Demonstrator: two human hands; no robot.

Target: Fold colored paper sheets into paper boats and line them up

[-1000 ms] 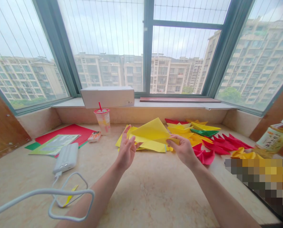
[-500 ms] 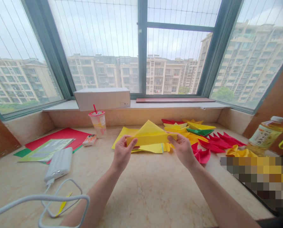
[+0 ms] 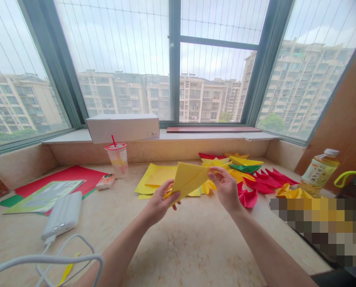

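Note:
A folded piece of yellow paper (image 3: pixel 189 178) is held in the air over the counter, tilted, with its flat face toward me. My left hand (image 3: pixel 161 199) grips its lower left corner, thumb in front and fingers behind. At its upper right corner, my right hand (image 3: pixel 224 185) pinches the paper between thumb and fingertips. Behind it lie flat yellow sheets (image 3: pixel 144 179). Folded paper boats, one of them green (image 3: pixel 246 168), sit to the right, beside pointed red paper shapes (image 3: pixel 263 181).
At the left are a white power bank (image 3: pixel 62 213) with a cable, red paper sheets (image 3: pixel 88 177) and a lidded cup (image 3: pixel 118 159) with a straw. A drink bottle (image 3: pixel 319 171) stands at the right. On the sill rests a white box (image 3: pixel 124 128).
The yellow paper has turned from a level, peaked hat shape to a tilted four-sided shape. My left hand has moved slightly down; my right hand holds the upper corner. The view has shifted a little.

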